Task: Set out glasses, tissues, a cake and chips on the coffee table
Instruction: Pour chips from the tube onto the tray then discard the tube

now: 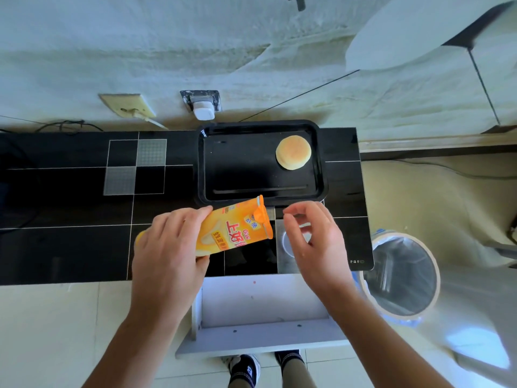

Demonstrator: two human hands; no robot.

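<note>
Just below the middle of the frame, the left hand (167, 247) holds an orange chips can (233, 228) tilted on its side, fingers and thumb curled round its lower half, its top end pointing toward the upper right. The right hand (310, 242) hovers just beside that top end, fingers loosely bent with thumb and forefinger drawn close together; it grips nothing I can make out, and something pale and round shows behind it that I cannot identify. The can looks like a stiff cardboard tube, light for its bulk, with a glossy printed skin that could slide in a loose grip, so a wrap round the middle of the barrel, as now, seems the safest hold. Squeezing hard is unwise, since the chips inside are probably brittle and the tube could dent. Whether the top is sealed or open cannot be told. In the upper middle of the frame a black tray (260, 191) sits on the dark tiled table (70, 242), and a small round cake (293, 156) lies in the tray's upper right corner. That cake looks soft and spongy; it would be best lifted from the sides or underneath with gentle fingers, or left alone and carried on the tray. A lined bin (402, 275) stands at the right of the frame, and a white open drawer (263, 306) sits below the hands.
</note>
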